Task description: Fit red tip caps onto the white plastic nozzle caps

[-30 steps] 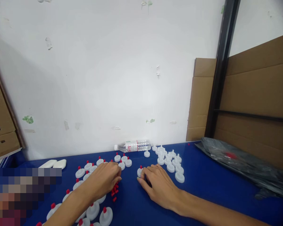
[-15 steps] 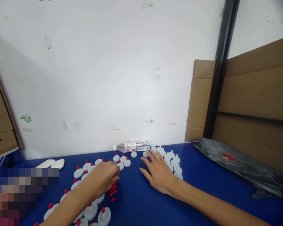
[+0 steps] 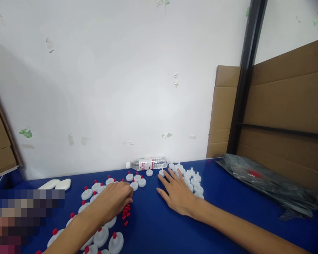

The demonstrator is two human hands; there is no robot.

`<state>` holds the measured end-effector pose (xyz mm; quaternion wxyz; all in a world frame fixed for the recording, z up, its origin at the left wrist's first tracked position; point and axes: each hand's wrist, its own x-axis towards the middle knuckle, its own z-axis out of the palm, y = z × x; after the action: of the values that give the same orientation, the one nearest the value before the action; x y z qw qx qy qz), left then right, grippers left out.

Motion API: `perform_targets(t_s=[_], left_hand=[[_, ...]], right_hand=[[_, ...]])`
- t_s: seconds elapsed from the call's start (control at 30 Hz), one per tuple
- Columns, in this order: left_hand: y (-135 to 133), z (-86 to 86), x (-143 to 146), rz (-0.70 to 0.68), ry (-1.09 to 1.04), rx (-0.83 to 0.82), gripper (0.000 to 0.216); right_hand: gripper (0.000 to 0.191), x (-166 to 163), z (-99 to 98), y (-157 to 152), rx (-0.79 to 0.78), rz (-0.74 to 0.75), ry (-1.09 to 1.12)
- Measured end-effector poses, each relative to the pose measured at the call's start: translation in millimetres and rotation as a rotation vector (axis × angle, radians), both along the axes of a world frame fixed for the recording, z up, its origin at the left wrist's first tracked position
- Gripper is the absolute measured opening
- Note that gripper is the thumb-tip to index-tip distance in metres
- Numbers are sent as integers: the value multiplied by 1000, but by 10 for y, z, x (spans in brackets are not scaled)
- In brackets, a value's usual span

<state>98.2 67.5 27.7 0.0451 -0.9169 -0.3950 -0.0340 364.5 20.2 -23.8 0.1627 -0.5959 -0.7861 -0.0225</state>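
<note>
My left hand (image 3: pixel 117 197) is closed, its curled fingers turned down beside a small pile of loose red tips (image 3: pixel 125 213). Whatever it grips is hidden under the knuckles. Around that forearm stand many white nozzle caps (image 3: pixel 116 242) topped with red tips. My right hand (image 3: pixel 178 195) lies palm down with spread fingers, holding nothing that I can see. Beyond and beside it is a cluster of white nozzle caps (image 3: pixel 196 181) with bare spouts, partly covered by the fingers. One bare-spout cap (image 3: pixel 162 172) stands just past the fingertips.
A clear plastic bottle (image 3: pixel 148 163) lies along the wall at the back of the blue table (image 3: pixel 151 229). Two white flat pieces (image 3: pixel 63 184) lie at the left. A grey plastic bag (image 3: pixel 265 183) rests at the right, before cardboard (image 3: pixel 288 106) and a dark metal post (image 3: pixel 243 81).
The view has shifted slightly, so everything sits a little further left. Both hands keep the same poses beside the same caps.
</note>
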Motion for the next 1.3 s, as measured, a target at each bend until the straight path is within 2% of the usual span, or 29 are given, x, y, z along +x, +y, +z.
perform_targets(t_s=[0.1, 0.23, 0.3, 0.43, 0.63, 0.7, 0.9, 1.13, 1.3], left_hand=[[-19, 59, 21, -17, -21, 17, 18], [-70, 128, 49, -53, -84, 54, 23], [-82, 124, 62, -71, -107, 73, 26], [-85, 73, 88, -96, -122, 117, 27], [-92, 26, 97, -102, -70, 179, 33], [-87, 20, 85, -97, -51, 189, 32], [-67, 18, 66, -87, -9, 202, 33], [-94, 22, 87, -100, 68, 222, 46], [-144, 63, 106, -131, 72, 210, 56]], right_hand=[[54, -28, 1, -93, 89, 68, -11], [34, -105, 80, -253, 166, 243, 40], [29, -135, 123, -299, 189, 267, 84], [35, -137, 129, -297, 145, 225, 116], [53, -75, 51, -235, -69, 264, 122], [52, -71, 55, -231, -63, 279, 136], [36, -103, 134, -262, 96, 400, 81], [45, -65, 110, -243, -52, 413, 119], [30, -73, 141, -257, 2, 457, 135]])
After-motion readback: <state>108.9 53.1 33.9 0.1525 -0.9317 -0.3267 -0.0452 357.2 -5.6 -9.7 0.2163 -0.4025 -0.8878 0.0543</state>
